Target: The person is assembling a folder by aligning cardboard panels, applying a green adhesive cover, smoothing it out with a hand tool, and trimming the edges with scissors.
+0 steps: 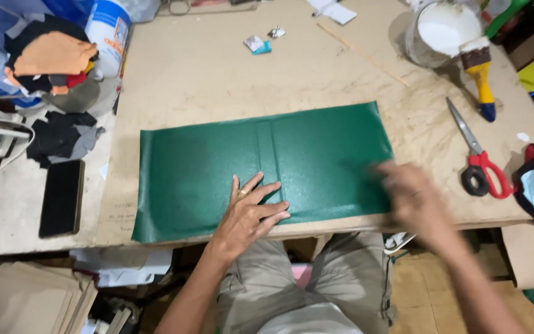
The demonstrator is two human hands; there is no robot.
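A green textured sheet [217, 161] lies flat on the wooden board [217, 74], with raised strips showing through near its middle. My left hand [250, 210] rests palm down on the sheet's lower middle, fingers spread, a ring on one finger. My right hand [412, 195] is blurred with motion at the sheet's lower right corner, touching or just above it; it holds nothing that I can see.
Red-handled scissors [480, 161] lie to the right of the sheet. A tub of white glue [440, 31] and a yellow-handled brush [480, 68] stand at the back right. A black phone [62, 198] lies at the left, fabric scraps [50, 55] behind it.
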